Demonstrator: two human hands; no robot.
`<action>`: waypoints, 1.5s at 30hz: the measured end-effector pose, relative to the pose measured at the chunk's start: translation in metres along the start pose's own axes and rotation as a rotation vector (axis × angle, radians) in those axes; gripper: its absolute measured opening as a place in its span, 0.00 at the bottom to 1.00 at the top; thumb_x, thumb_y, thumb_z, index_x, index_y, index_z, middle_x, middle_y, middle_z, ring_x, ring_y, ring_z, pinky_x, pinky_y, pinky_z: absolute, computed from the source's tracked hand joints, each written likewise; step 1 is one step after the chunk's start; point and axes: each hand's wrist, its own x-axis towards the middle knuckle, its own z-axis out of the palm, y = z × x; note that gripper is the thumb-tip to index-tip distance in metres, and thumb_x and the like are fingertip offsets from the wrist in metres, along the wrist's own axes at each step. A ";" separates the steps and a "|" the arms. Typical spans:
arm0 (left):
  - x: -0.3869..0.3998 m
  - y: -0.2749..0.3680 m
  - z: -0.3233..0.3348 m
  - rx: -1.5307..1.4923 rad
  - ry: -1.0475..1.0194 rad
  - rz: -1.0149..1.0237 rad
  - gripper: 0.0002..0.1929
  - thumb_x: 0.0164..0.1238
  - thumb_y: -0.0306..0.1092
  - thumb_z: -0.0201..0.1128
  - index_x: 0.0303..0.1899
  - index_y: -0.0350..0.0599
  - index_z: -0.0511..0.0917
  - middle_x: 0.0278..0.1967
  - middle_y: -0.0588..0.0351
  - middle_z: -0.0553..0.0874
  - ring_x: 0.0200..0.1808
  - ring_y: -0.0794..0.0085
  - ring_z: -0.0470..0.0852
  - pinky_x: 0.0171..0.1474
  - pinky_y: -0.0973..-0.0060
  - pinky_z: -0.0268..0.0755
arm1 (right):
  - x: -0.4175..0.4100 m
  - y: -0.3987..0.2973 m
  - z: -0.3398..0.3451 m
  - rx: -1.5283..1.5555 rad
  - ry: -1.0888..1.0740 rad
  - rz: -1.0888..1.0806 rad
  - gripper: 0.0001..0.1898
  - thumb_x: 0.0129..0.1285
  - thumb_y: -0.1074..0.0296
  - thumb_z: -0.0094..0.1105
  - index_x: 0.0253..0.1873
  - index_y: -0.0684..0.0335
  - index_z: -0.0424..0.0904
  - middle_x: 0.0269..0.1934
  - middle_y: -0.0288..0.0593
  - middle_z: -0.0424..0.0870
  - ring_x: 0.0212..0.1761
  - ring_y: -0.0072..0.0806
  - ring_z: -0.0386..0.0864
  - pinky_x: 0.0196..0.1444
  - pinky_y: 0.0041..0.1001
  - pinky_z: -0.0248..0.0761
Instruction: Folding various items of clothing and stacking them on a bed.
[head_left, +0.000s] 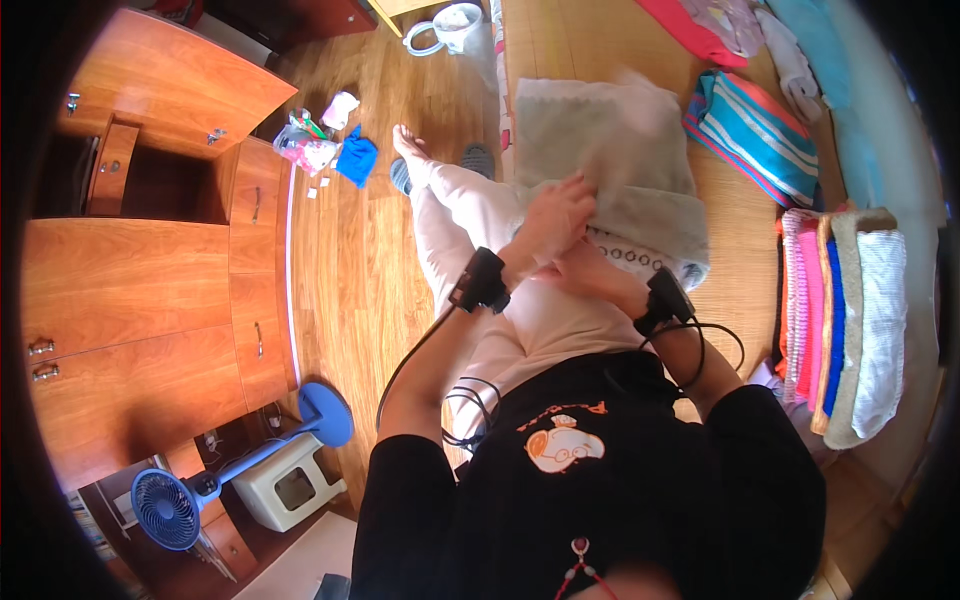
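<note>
A grey-green fabric piece (600, 142) with a zigzag edge lies on the woven mat beside my legs, and its near part is folded over. Under that fold a pale strip with a row of dark rings (630, 255) shows. My left hand (555, 217) is at the fabric's near left corner, fingers bent, over my lap. Close against it, my right hand (585, 270) is partly covered, with its fingers hidden. Whether either hand grips anything cannot be made out. A pale blur crosses the fabric above the hands.
Folded towels and cloths (840, 322) stand in a row at the right, near a striped folded cloth (757, 139). An open wooden cabinet (127, 277), a blue fan (166, 508) and a white plastic stool (285, 484) are at the left. Bags (304, 150) lie on the floor.
</note>
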 end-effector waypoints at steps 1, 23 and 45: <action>-0.005 0.007 0.002 0.013 -0.251 -0.125 0.10 0.54 0.27 0.61 0.39 0.42 0.75 0.41 0.47 0.80 0.46 0.52 0.77 0.50 0.64 0.69 | -0.010 0.004 -0.005 0.042 -0.030 -0.015 0.33 0.58 0.50 0.59 0.63 0.65 0.66 0.61 0.60 0.68 0.67 0.54 0.61 0.65 0.47 0.56; -0.052 -0.006 -0.035 0.271 -0.457 -0.342 0.16 0.56 0.33 0.63 0.46 0.40 0.73 0.59 0.46 0.72 0.60 0.50 0.70 0.58 0.59 0.64 | -0.101 0.136 -0.062 0.233 0.733 0.628 0.17 0.56 0.56 0.64 0.43 0.63 0.76 0.40 0.53 0.79 0.44 0.45 0.78 0.43 0.40 0.72; -0.033 0.027 -0.028 0.286 -0.625 0.087 0.30 0.47 0.26 0.65 0.58 0.47 0.72 0.62 0.50 0.70 0.68 0.55 0.62 0.68 0.57 0.57 | -0.160 0.097 -0.036 -0.203 0.434 0.243 0.36 0.43 0.68 0.70 0.63 0.53 0.69 0.64 0.45 0.65 0.66 0.45 0.63 0.64 0.44 0.59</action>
